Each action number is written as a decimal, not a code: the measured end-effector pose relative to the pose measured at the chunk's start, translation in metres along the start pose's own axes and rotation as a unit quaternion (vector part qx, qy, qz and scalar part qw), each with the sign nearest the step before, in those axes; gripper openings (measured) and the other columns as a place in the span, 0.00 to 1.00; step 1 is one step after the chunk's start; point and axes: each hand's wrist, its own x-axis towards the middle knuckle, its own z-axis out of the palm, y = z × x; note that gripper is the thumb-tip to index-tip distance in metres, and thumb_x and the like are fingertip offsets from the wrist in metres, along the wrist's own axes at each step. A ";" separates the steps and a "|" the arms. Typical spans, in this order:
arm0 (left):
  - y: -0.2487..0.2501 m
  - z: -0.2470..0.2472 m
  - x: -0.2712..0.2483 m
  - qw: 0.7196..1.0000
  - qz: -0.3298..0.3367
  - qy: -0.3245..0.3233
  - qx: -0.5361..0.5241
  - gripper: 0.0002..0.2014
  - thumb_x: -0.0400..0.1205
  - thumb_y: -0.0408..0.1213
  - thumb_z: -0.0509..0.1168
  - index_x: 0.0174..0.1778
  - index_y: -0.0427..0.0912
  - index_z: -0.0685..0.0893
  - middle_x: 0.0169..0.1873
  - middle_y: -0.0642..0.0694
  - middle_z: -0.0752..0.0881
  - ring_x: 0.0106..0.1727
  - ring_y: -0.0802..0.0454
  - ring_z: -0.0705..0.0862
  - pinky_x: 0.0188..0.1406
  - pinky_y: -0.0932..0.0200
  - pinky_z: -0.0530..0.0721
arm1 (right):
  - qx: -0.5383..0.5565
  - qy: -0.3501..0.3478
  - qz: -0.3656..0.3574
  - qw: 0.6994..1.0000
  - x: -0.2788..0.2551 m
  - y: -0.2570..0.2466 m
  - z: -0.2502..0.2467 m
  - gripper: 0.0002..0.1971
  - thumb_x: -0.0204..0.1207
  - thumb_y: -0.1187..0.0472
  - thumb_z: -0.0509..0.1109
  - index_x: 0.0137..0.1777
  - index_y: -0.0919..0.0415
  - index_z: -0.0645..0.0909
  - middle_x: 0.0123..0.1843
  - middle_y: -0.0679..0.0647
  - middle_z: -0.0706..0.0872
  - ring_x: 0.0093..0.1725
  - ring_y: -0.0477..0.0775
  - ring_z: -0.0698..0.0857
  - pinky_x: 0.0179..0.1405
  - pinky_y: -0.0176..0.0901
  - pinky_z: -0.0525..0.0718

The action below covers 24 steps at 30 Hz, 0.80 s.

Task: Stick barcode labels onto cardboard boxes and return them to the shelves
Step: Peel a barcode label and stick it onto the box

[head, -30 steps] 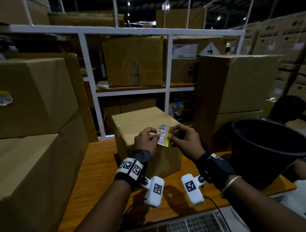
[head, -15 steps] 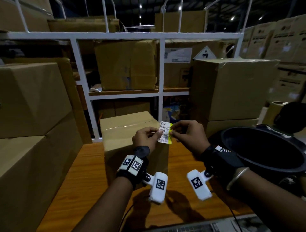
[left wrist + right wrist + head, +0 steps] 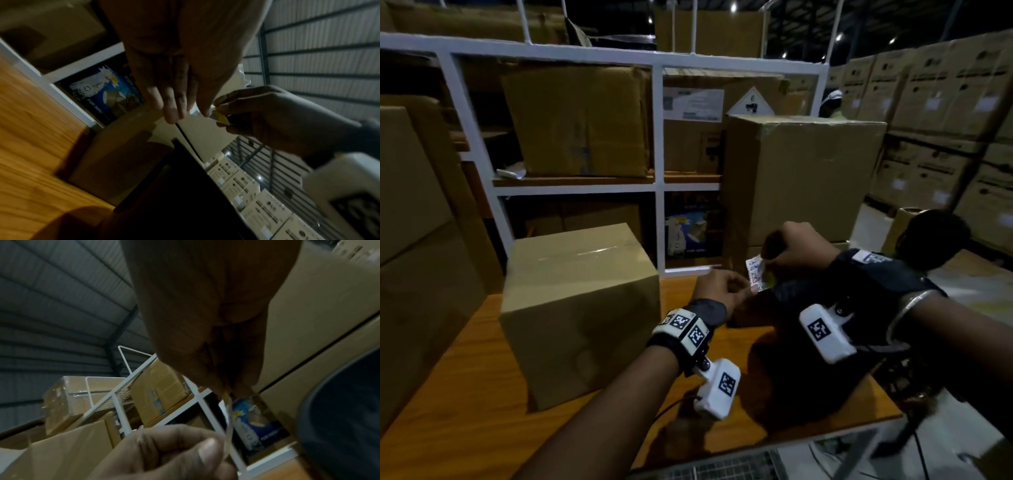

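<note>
Both hands pinch the label in mid-air, right of the box: left hand, right hand peeling its yellow backing; it could curl and stick to itself

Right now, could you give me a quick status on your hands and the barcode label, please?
Left hand and right hand both pinch the barcode label. Label not yet on the small box. Nothing between them.
</note>
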 end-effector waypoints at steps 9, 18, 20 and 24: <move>0.022 0.047 0.016 0.991 0.039 -0.012 0.128 0.14 0.80 0.47 0.71 0.58 0.44 0.89 0.56 0.48 0.90 0.58 0.52 0.86 0.53 0.66 0.77 | -0.108 -0.122 0.044 0.986 0.010 0.055 -0.003 0.08 0.77 0.64 0.73 0.53 0.63 0.90 0.50 0.59 0.91 0.51 0.59 0.89 0.47 0.47 0.87; 0.015 0.052 0.018 0.988 0.054 -0.003 0.145 0.10 0.81 0.43 0.71 0.55 0.45 0.89 0.53 0.49 0.89 0.52 0.57 0.83 0.47 0.67 0.73 | -0.180 -0.158 0.011 0.971 0.019 0.066 0.005 0.14 0.77 0.58 0.77 0.61 0.61 0.88 0.56 0.59 0.90 0.55 0.61 0.88 0.60 0.54 0.87; 0.015 0.051 0.018 0.989 0.053 -0.003 0.139 0.10 0.81 0.43 0.71 0.55 0.46 0.90 0.53 0.49 0.90 0.51 0.57 0.83 0.46 0.67 0.73 | -0.181 -0.161 0.010 0.970 0.018 0.064 0.006 0.17 0.73 0.61 0.80 0.62 0.59 0.86 0.56 0.58 0.90 0.54 0.59 0.88 0.56 0.52 0.88; 0.016 0.049 0.017 0.990 0.045 -0.003 0.137 0.11 0.81 0.45 0.70 0.55 0.46 0.89 0.52 0.49 0.89 0.47 0.58 0.80 0.46 0.67 0.73 | -0.166 -0.180 0.033 0.969 0.016 0.061 0.006 0.19 0.70 0.62 0.84 0.58 0.60 0.83 0.51 0.58 0.89 0.41 0.54 0.89 0.35 0.42 0.90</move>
